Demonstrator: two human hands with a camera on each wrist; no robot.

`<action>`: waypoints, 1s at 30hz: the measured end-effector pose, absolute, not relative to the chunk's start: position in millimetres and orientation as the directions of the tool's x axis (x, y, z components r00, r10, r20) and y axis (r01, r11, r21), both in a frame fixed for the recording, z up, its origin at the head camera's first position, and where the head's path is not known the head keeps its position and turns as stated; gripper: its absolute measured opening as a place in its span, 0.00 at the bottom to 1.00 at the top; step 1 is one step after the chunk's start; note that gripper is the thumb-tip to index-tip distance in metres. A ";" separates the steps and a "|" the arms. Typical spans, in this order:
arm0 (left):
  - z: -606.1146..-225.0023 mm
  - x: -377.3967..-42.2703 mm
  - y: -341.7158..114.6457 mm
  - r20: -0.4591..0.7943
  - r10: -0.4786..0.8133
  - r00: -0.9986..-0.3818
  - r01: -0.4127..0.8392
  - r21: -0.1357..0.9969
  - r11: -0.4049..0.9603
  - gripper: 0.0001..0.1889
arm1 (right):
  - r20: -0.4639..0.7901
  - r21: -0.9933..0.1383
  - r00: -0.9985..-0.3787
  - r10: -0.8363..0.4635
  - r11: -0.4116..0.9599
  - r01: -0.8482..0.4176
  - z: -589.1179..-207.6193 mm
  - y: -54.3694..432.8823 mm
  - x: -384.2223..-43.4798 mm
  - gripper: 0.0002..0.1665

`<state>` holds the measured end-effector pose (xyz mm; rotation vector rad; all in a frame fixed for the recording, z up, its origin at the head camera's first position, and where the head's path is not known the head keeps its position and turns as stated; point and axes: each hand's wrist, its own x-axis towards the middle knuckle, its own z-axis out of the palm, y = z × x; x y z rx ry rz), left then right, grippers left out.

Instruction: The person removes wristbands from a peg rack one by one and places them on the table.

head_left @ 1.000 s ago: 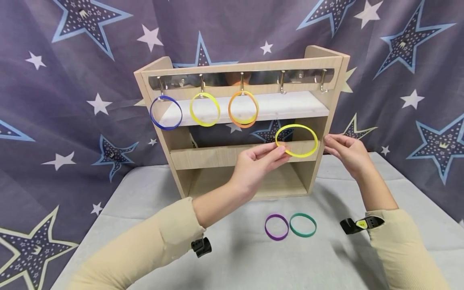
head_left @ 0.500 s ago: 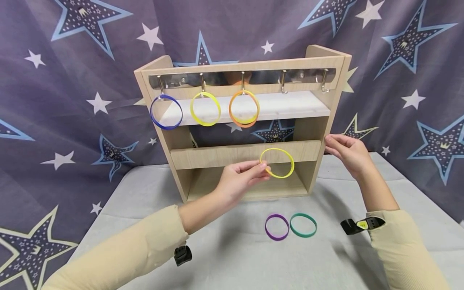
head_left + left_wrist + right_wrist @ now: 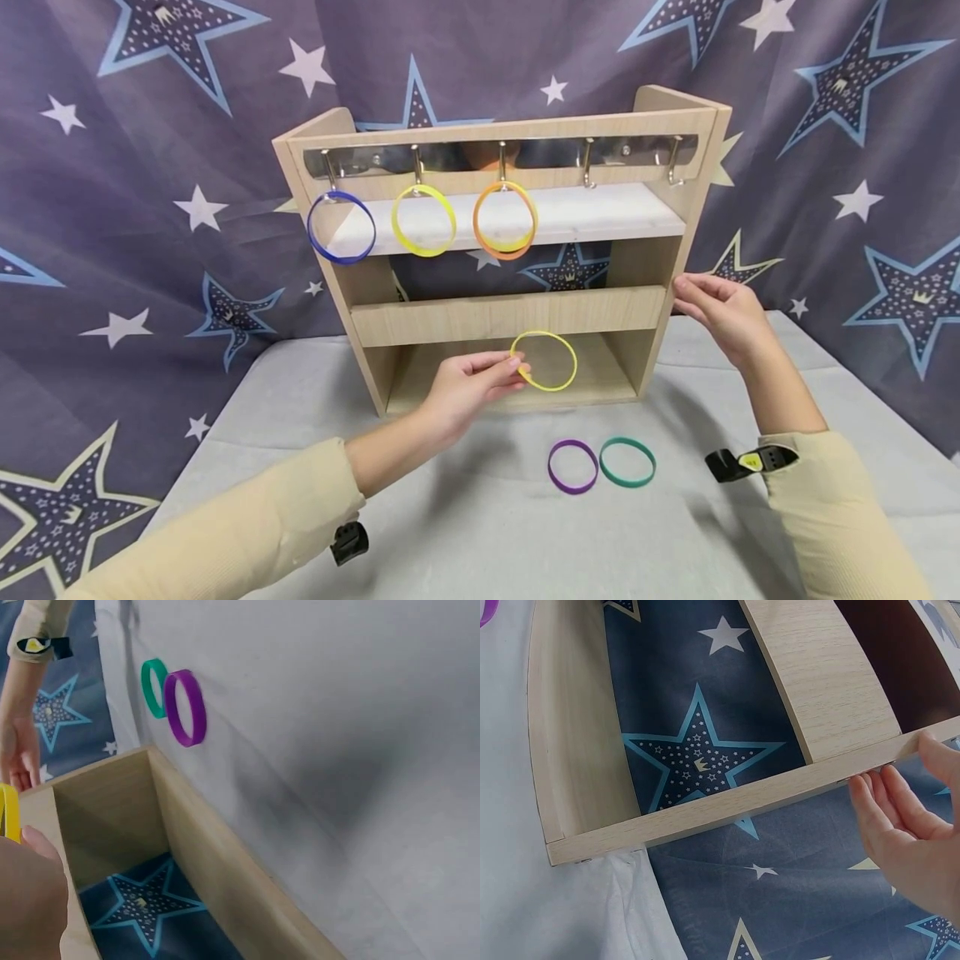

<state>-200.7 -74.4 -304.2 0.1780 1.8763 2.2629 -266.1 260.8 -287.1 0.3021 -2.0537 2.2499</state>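
A thin yellow wristband (image 3: 551,388) is pinched between the thumb and fingers of my left hand (image 3: 456,398), in front of the lower part of a wooden shelf unit (image 3: 510,321). In the left wrist view part of the yellow wristband (image 3: 10,814) shows at the left edge. My right hand (image 3: 723,321) holds the shelf's right side panel. In the right wrist view the thumb of the right hand (image 3: 919,832) lies on the panel's front edge, the fingertips against its outer face. A purple wristband (image 3: 573,467) and a green wristband (image 3: 627,462) lie side by side on the table.
A metal hook rail (image 3: 543,156) runs along the shelf's top. A blue wristband (image 3: 341,260), a yellow wristband (image 3: 423,250), and an orange wristband (image 3: 504,254) with yellow showing inside hang from the three left hooks. The two right hooks are bare. A star-patterned curtain (image 3: 247,192) hangs behind.
My left hand has moved down and to the left with the yellow wristband, away from the shelf's right side. The right hand has stayed at the side panel.
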 end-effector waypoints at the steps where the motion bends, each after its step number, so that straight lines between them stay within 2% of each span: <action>1: -306.1 -200.4 -76.1 -0.039 0.234 -0.971 -0.080 0.983 -0.165 0.18 | 0.199 -0.976 -0.977 -0.074 -0.100 -0.192 -287.1 260.8 -266.2 0.06; 6: -318.5 -199.4 -84.1 -0.078 0.272 -0.959 -0.113 0.987 -0.115 0.18 | 0.199 -0.977 -0.977 -0.072 -0.095 -0.192 -287.4 261.0 -266.4 0.06; 20: -355.6 -191.3 -100.2 -0.213 0.267 -0.940 -0.230 0.972 -0.034 0.18 | 0.198 -0.977 -0.978 -0.063 -0.096 -0.191 -287.8 261.2 -266.8 0.06; 30: -377.3 -185.5 -104.6 -0.327 0.308 -0.893 -0.327 0.944 0.054 0.18 | 0.197 -0.976 -0.978 -0.065 -0.113 -0.188 -287.9 260.8 -267.1 0.06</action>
